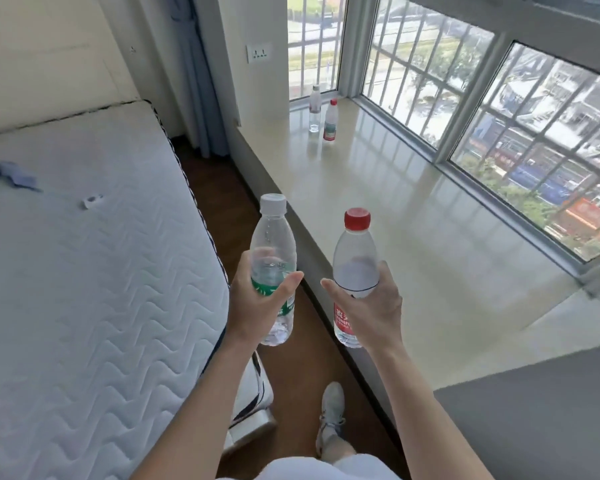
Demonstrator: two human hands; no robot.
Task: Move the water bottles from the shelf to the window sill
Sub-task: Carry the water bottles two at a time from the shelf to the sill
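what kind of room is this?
Probably a bedroom: a bare quilted mattress on the left, a wide window sill under barred windows, and a curtain in the far corner.

held upright: green-label bottle (272, 244), red-label bottle (355, 251) | sill (412, 209): two bottles (314, 110) (330, 123)

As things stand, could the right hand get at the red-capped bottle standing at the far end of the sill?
Probably not: the right hand is full with the held bottle, and the far bottle stands well beyond it along the sill.
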